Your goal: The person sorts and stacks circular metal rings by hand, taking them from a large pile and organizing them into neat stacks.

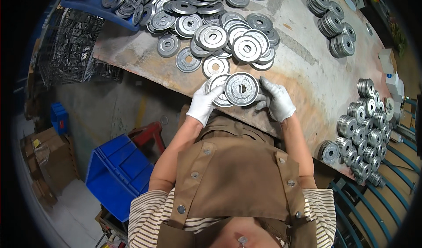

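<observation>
White-gloved, the left hand (201, 106) grips a flat silver metal disc (215, 82), its thumb laid across the upper face and its other fingers mostly hidden. A grooved metal disc (241, 99) overlaps that one on the right, with a hole at its centre. The right hand (280, 102), gloved as well, is half-curled at the grooved disc's right rim; I cannot tell whether it pinches the rim or merely touches it. Both discs are at the near edge of the worn wooden tabletop (303, 101).

Just beyond the grip, a loose heap of metal discs (203, 39) spreads away from the hands. Past its left side, a blue plastic tub (90, 1) has more discs piled in its right part. Left of the grip and farther out, a black wire basket (72, 50) contains greyish pieces too blurred to identify. Lower left of the grip, beyond the left forearm, is a large blue plastic crate (118, 169). Well to the right, discs stand grouped in neat stacks (359, 133).
</observation>
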